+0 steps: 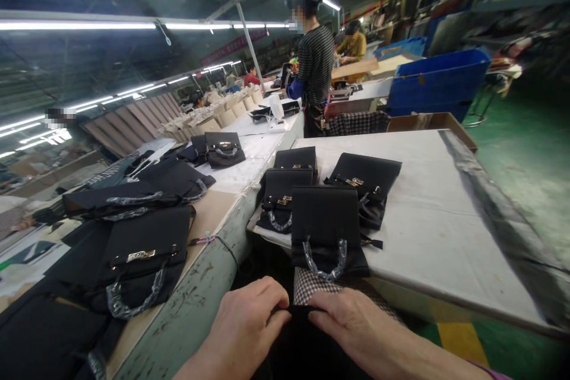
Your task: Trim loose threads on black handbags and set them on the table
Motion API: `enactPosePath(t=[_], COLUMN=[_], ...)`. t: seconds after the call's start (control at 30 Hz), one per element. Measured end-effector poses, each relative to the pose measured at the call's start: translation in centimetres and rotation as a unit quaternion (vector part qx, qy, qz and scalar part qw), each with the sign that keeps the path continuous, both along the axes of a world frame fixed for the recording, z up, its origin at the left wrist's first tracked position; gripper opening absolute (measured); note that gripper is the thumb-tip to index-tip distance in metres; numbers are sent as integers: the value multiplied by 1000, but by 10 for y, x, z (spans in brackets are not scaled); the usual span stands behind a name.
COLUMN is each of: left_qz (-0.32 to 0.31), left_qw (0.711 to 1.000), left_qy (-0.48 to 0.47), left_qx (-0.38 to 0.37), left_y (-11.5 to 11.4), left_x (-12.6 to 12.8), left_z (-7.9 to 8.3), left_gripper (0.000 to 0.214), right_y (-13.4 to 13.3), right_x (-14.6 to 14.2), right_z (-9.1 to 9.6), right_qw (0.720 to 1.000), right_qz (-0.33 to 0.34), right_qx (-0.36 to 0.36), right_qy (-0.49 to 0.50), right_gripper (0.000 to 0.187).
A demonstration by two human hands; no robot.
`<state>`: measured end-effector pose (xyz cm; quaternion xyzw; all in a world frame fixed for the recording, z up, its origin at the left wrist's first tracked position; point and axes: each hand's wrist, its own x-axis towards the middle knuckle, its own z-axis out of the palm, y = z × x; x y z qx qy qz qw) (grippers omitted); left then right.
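At the bottom centre, my left hand (252,323) and my right hand (350,320) both pinch the top edge of a black piece of material (301,341). Its lower part runs out of view and is too dark to make out. Just beyond my fingers, a black handbag (325,214) lies at the near edge of a white-topped table, its handle wrapped in clear plastic. Two more black handbags (287,187) sit behind it on the left, and another black handbag (367,181) with a metal clasp is on the right. Checked cloth (307,288) shows beneath the nearest bag.
A long workbench (196,285) on my left carries several black bags (142,249). The white-topped table (427,208) extends to the right. Farther ahead stand a person in a striped top (316,59), a blue bin (439,83) and a cardboard box (431,124).
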<state>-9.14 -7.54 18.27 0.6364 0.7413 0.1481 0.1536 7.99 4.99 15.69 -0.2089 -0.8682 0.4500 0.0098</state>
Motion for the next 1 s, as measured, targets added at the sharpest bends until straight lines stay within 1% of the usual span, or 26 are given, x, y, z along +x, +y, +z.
enactPosePath(t=[0.17,0.33,0.5,0.67,0.8,0.93,1.0], left_qz=[-53,-63,-86,-89,-94,-104,-96], left_qw=[997,995,993,986,983,985,988], left_qy=[43,71,78,138,151,127,110], left_qx=[25,22,15,-21,-51,-50,-57], left_y=[-1,-1,-1,5,9,8,8], left_x=[6,10,11,13,12,8,7], left_z=[-5,-6,-6,-3,-1,-2,-2], left_gripper=[13,13,14,16,16,14,14], right_y=[-5,-8,-9,-12,-12,-10,-8], right_x=[3,8,8,3,2,2,2], right_z=[4,6,4,-1,-1,2,3], right_qw=[999,998,993,986,985,987,988], right_qz=[-9,-10,-5,9,17,16,11], right_qx=[32,60,106,154,159,146,138], right_qy=[-22,-23,-46,-64,-70,-64,-62], right_gripper=[21,21,20,21,19,17,16])
